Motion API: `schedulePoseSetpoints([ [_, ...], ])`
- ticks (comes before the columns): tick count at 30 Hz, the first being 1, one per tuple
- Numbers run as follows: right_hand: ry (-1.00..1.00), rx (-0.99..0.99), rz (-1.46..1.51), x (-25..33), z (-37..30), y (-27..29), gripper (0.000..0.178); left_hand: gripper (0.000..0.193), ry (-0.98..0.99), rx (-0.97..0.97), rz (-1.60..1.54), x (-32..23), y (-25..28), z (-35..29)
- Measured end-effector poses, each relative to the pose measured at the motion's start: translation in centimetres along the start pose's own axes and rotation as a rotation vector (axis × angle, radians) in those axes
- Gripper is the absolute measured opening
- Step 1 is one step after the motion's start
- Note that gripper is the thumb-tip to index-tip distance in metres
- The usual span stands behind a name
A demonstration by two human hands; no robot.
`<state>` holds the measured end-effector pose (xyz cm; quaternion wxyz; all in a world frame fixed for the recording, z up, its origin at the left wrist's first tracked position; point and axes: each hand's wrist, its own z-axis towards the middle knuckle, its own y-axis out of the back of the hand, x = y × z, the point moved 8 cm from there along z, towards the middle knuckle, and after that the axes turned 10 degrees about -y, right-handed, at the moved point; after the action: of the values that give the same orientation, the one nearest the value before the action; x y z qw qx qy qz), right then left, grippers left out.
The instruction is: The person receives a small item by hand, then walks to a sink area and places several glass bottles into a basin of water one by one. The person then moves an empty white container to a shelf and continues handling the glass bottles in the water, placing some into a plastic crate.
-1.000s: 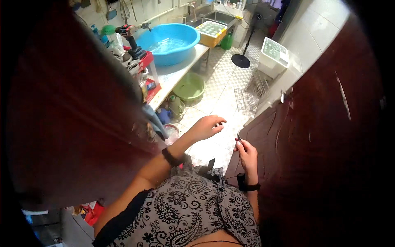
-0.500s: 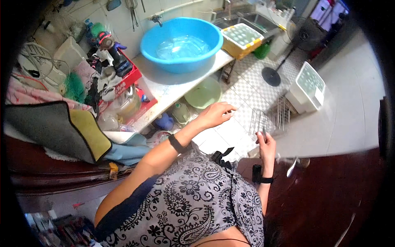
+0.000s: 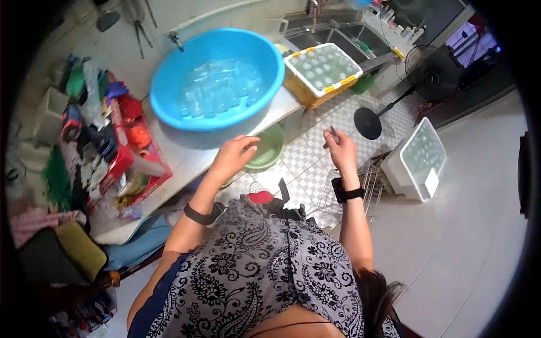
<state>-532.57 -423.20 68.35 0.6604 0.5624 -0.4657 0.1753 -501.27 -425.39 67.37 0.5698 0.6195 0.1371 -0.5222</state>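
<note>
My left hand [image 3: 234, 160] is in front of the counter, fingers loosely curved and apart, holding nothing. Closest to it are the big blue basin [image 3: 160, 107] and, below, a pale green basin [image 3: 273, 147]. Clear bottle-like containers [image 3: 220, 93] lie together inside the blue basin. My right hand [image 3: 341, 151] is raised over the tiled floor, its fingers closed on a small dark, slim pointed object [image 3: 334, 132] whose kind I cannot make out. Beyond that hand, a yellow-and-white crate [image 3: 310, 97] holds several clear rounded items.
A black standing fan [image 3: 431, 76] is at the back right. Against the wall leans a white bin [image 3: 403, 169] beside a wire rack [image 3: 369, 191]. A red box [image 3: 121, 141] full of odds and ends sits on the left counter; a metal sink [image 3: 307, 39] is at the back.
I have come closer to the counter and the blue basin. My right hand has risen, still holding the small dark object. My left hand has swung toward the basin.
</note>
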Motion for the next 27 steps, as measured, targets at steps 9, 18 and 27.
schedulePoseSetpoints([
  [9,0.219,-0.107,-0.445,0.0,19.5,-2.5,0.028,0.029,-0.072,0.056,-0.018,-0.7,-4.0,16.1],
  [18,0.459,0.327,-0.744,-4.0,33.7,-10.7,0.039,0.029,0.111,-0.146,0.042,1.9,-6.1,25.2],
  [27,0.649,0.415,-0.527,6.3,33.5,-4.3,0.044,0.049,0.102,-0.369,0.076,0.6,-7.5,30.4],
])
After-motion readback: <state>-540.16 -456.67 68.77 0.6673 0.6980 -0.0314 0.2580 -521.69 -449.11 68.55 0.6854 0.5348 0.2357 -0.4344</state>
